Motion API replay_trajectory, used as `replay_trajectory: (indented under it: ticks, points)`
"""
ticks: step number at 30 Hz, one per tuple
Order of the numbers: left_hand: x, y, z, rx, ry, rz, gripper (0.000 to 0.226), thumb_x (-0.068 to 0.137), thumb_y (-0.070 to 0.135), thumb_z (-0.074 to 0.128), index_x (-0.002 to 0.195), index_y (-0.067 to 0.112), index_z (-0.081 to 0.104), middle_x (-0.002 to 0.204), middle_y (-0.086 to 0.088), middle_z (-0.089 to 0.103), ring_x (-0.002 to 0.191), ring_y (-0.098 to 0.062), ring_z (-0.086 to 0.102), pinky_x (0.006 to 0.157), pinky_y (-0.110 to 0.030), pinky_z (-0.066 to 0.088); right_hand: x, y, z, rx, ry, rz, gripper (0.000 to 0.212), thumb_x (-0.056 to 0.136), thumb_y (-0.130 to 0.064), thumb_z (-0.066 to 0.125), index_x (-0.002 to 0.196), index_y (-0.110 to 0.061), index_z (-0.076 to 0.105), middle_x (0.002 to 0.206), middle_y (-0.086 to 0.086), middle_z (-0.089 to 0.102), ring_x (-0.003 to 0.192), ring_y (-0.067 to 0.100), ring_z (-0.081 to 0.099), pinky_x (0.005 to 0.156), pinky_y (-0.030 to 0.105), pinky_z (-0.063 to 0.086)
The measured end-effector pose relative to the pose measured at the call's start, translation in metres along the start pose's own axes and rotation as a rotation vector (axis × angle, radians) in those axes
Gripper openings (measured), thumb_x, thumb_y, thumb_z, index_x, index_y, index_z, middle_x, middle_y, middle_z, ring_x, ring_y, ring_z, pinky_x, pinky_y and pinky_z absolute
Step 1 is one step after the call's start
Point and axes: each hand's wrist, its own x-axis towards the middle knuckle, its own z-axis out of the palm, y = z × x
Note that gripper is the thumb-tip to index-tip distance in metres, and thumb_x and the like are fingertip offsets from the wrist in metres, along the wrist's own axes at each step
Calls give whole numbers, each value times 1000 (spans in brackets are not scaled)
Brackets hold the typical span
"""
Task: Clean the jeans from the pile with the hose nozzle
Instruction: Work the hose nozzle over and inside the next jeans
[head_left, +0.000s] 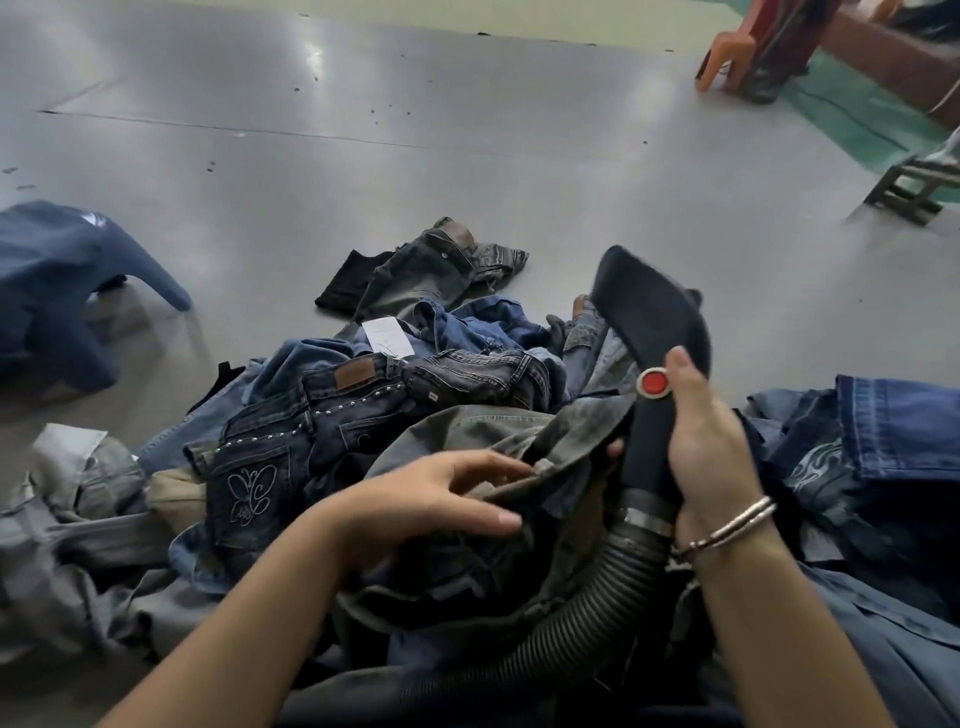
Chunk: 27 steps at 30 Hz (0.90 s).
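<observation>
- On a grey surface (467, 171) seen from above through a head-worn camera, a large pile of jeans (426, 395) fills the lower half of the view.
- The right hand (711, 447) grips the black hose nozzle (649, 312), its fingers curled around the handle just below a round red button (654, 383); the thumb lies beside that button.
- The nozzle's flat wide mouth tilts up and away, raised above the pile, over its far right part.
- A metal band joins the nozzle to a black ribbed hose (587, 613), which curves down and left across the denim towards the bottom edge.
- Silver bangles (732, 525) circle the right wrist.
- The left hand (441, 493) rests on a faded grey-green pair of jeans (498, 431) at the near middle of the pile, fingers loosely spread and only slightly bent; it is blurred, so I cannot tell whether it pinches the cloth.
- Left of that hand lies a dark pair with a stitched butterfly pocket (249, 493) and a row of metal studs.
- A brown leather patch (355, 374) shows on a waistband further back, and a white paper tag (387, 338) lies beyond it.
- One grey pair of jeans (431, 270) lies at the far edge of the pile.
- At far left sits a dark blue garment (57, 291), well apart from the pile.
- An orange plastic chair (727, 57) stands at top right on green flooring.
</observation>
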Motion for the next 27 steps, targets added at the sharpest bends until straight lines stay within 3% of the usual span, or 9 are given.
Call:
replay_trajectory:
  ticks: [3, 5, 7, 10, 13, 16, 19, 23, 27]
  points:
    - [-1, 5, 9, 205, -67, -54, 44, 68, 49, 72, 107, 63, 57, 102, 30, 66, 97, 12, 61, 82, -9, 46, -2, -10, -3, -21, -19, 11, 40, 91, -49, 58, 96, -9, 60, 55, 1, 60, 40, 18, 58, 38, 26, 47]
    - [5, 6, 14, 348, 47, 42, 66, 62, 62, 67, 125, 53, 51, 104, 25, 63, 98, 11, 59, 88, -12, 45, -7, -9, -1, -69, -78, 41, 42, 91, -49, 57, 97, -7, 59, 55, 3, 59, 40, 19, 58, 37, 26, 47]
    - [12, 8, 22, 565, 216, 206, 66, 69, 49, 63, 131, 32, 52, 115, 17, 57, 106, 2, 55, 95, -20, 44, -11, -8, 3, -114, -129, 59, 42, 91, -48, 56, 98, -6, 57, 53, 4, 59, 39, 21, 58, 36, 27, 47]
    - [20, 8, 38, 658, 400, 342, 47, 73, 4, 48, 117, 18, 58, 112, 1, 64, 106, -14, 57, 89, -27, 45, -14, -10, 4, -147, -187, 89, 37, 92, -47, 55, 94, -10, 54, 53, 5, 57, 38, 22, 58, 36, 26, 46]
    - [21, 13, 32, 344, 307, 194, 36, 66, 6, 42, 90, 22, 64, 85, 1, 66, 82, -19, 58, 74, -28, 44, -12, -14, 0, -186, -237, 135, 37, 91, -46, 56, 93, -9, 56, 53, 6, 58, 37, 22, 57, 36, 26, 47]
    - [12, 17, 19, 91, 115, 69, 7, 72, 30, 66, 69, 28, 71, 68, 17, 63, 67, 1, 57, 65, -12, 45, -10, -13, 1, -189, -262, 149, 32, 93, -41, 56, 96, -9, 54, 58, 8, 63, 38, 20, 57, 37, 27, 49]
    - [14, 12, 16, -176, 244, 88, 30, 68, 43, 74, 72, 13, 76, 75, 0, 71, 66, -9, 63, 61, -17, 50, -14, -3, 2, -194, -228, 81, 23, 92, -33, 58, 97, -11, 54, 81, 18, 68, 42, 16, 59, 38, 26, 48]
    - [19, 12, 10, -692, 349, -43, 33, 73, 44, 65, 76, 13, 78, 88, -11, 73, 75, -25, 70, 77, -33, 55, -26, 14, -1, -256, -139, -32, 38, 73, -27, 79, 102, -18, 56, 87, 9, 68, 51, 12, 64, 45, 23, 50]
    - [18, 17, 15, -801, 301, 0, 43, 77, 46, 60, 90, 9, 78, 103, -14, 72, 86, -26, 71, 83, -38, 56, -35, 27, 1, -292, -111, -111, 50, 60, -18, 89, 98, -26, 57, 81, -6, 68, 68, 5, 68, 53, 23, 53]
